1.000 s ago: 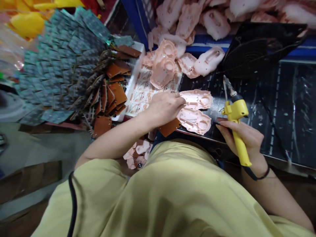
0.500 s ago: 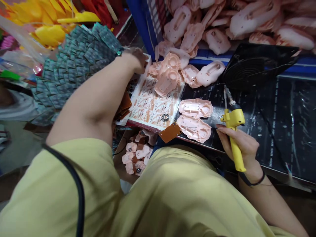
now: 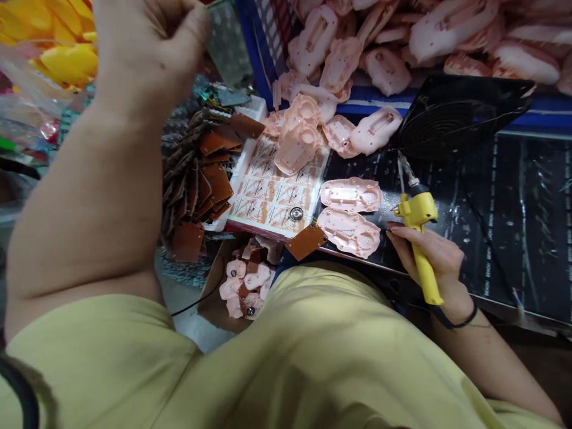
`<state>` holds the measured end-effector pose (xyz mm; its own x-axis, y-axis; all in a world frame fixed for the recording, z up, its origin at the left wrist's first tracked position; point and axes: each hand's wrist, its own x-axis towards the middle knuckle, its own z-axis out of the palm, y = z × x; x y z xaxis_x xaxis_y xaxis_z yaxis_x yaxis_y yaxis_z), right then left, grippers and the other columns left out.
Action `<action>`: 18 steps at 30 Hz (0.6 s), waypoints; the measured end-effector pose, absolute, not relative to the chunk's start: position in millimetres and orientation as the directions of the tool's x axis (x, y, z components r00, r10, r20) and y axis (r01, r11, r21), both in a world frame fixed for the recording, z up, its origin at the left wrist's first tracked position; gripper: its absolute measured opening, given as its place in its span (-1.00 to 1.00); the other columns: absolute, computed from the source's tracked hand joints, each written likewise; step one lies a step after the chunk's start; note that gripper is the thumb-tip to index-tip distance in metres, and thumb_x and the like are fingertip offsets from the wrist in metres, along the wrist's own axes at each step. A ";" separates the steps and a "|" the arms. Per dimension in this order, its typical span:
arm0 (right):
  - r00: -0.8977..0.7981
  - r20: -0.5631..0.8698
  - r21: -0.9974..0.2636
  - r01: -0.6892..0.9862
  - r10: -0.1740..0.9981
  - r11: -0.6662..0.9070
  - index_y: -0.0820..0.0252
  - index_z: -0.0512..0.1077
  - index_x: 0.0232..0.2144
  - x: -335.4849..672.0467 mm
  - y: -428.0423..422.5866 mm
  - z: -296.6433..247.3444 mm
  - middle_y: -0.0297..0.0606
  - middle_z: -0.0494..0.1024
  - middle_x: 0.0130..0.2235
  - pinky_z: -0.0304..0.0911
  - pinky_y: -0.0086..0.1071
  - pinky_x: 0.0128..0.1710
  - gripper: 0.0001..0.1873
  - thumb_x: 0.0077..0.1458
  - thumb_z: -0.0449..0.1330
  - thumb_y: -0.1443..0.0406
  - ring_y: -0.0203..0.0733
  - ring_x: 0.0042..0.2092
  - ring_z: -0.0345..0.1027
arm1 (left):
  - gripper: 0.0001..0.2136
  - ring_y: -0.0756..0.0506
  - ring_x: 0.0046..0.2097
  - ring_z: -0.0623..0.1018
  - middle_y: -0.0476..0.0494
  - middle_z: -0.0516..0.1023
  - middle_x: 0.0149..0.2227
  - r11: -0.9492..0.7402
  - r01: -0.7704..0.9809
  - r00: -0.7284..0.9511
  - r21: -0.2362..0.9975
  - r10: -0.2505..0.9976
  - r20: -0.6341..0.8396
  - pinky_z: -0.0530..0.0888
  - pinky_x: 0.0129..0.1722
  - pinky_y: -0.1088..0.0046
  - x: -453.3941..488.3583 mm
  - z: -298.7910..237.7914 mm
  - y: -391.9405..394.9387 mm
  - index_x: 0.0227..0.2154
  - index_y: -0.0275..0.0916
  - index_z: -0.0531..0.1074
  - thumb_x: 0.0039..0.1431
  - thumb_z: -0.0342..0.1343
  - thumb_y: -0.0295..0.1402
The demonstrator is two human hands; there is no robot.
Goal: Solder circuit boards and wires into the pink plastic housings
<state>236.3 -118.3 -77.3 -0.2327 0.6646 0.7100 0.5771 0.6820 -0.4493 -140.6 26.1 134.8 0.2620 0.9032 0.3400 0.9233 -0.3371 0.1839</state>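
My left hand (image 3: pixel 143 53) is raised close to the camera at the upper left, fingers curled. A blurred green circuit board (image 3: pixel 229 42) sticks out beside its thumb and looks pinched there. My right hand (image 3: pixel 431 256) grips a yellow soldering iron (image 3: pixel 420 238) by the handle, with its tip pointing away over the black mat (image 3: pixel 513 196). Just left of the iron, two pink plastic shells (image 3: pixel 351 195) (image 3: pixel 348 231) lie open side up. A brown board (image 3: pixel 306 241) rests at the table edge beside them.
A white tray with a printed sheet (image 3: pixel 268 190) holds a small round speaker (image 3: pixel 295 213) and pink shells. Brown boards (image 3: pixel 201 179) are piled to its left. More pink shells (image 3: pixel 402 36) fill the back. A black fan (image 3: pixel 451 119) stands at back right. A box of parts (image 3: pixel 243 286) sits below.
My left hand left the pink shells, reached to the green board pile, then rose toward the camera with a board by its thumb. The right hand with the iron stayed put.
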 end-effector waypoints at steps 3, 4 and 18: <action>-0.222 0.708 -0.463 0.571 0.671 0.678 0.04 0.52 -0.04 234.3 -118.0 -73.1 -0.26 0.72 -0.12 0.61 -0.34 -0.22 -0.61 0.11 0.40 0.45 -0.09 -0.17 0.67 | -0.59 0.06 -0.28 0.56 -0.08 0.52 -0.34 -0.369 0.710 0.210 0.600 0.924 0.320 0.54 -0.16 0.41 -106.0 120.2 -3.4 -0.19 -0.54 0.54 0.38 0.03 -0.18; -0.216 0.711 -0.473 0.556 0.669 0.683 0.02 0.49 -0.02 232.8 -117.4 -70.1 -0.24 0.71 -0.07 0.62 -0.32 -0.18 -0.59 0.12 0.40 0.44 -0.07 -0.12 0.67 | -0.64 0.05 -0.32 0.58 -0.08 0.53 -0.38 -0.326 0.609 0.234 0.724 0.945 0.229 0.57 -0.18 0.39 -93.1 109.3 -8.2 -0.23 -0.52 0.53 0.38 0.07 -0.22; -0.145 0.784 -0.568 0.227 0.604 0.791 -0.13 0.35 0.08 206.9 -109.0 -35.1 -0.41 0.68 -0.22 0.61 -0.21 -0.15 -0.49 0.15 0.39 0.36 -0.15 -0.24 0.63 | -0.60 -0.19 -0.03 0.69 -0.29 0.70 -0.06 0.060 0.355 0.702 0.933 0.642 -0.308 0.60 0.03 0.25 -7.5 10.0 -50.8 -0.04 -0.32 0.60 0.38 0.16 -0.05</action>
<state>206.9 -109.0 -35.1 -0.1454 0.6041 0.7835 0.2266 0.7912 -0.5680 -7.5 -50.8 10.0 0.7022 0.6418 -0.3084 0.3548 0.0601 0.9330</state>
